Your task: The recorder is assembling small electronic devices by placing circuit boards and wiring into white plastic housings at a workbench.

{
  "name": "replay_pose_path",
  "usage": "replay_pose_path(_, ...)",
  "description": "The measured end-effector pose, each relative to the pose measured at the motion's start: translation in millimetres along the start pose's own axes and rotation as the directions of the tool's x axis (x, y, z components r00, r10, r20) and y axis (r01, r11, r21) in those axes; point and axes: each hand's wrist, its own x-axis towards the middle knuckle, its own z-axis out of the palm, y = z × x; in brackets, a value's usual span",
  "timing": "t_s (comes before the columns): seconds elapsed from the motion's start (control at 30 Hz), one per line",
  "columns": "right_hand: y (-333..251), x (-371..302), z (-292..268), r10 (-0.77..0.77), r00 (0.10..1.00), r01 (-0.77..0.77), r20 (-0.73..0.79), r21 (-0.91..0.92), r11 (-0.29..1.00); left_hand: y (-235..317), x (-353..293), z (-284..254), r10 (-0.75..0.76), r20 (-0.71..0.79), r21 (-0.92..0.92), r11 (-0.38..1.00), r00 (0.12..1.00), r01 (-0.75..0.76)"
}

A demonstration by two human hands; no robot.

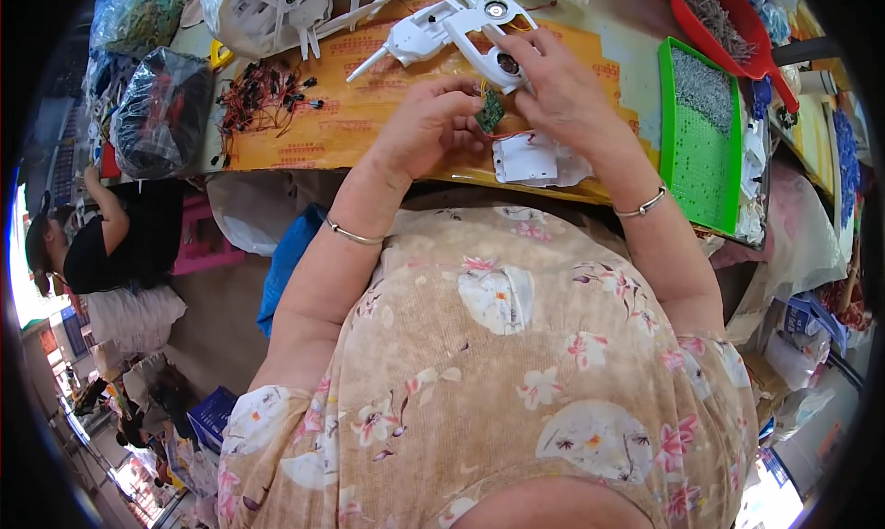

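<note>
My left hand (426, 123) and my right hand (558, 91) meet above the table edge, and both pinch a small green circuit board (489, 111) with thin coloured wires. Just beyond the right hand's fingers lies a white plastic drone frame (442, 27) with round motor housings in its arms. A white flat plastic cover (525, 158) rests on the table under my right wrist. Each wrist wears a thin metal bangle.
A yellow sheet (369, 114) covers the table. A heap of red and black wired parts (263, 96) lies left. More white frames (267, 8) sit at the back. A green tray (702, 142) of small metal pieces and a red scoop (728, 27) stand right. A person in black (120, 239) sits left.
</note>
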Motion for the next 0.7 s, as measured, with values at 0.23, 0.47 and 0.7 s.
replay_pose_path(0.23,15,4,-2,0.11,0.993,-0.095,-0.032,0.296,0.951,-3,0,-8,0.04,-0.037,0.042,0.998,0.999,-0.038)
replay_pose_path(0.47,9,0,-4,0.241,0.965,-0.257,0.108,0.584,0.77,6,-2,1,0.026,-0.028,0.063,0.998,0.999,-0.024)
replay_pose_path(0.7,-8,1,-21,0.251,0.911,-0.413,0.328,0.711,0.569,0,-2,13,0.155,-0.077,0.316,0.941,0.985,-0.124)
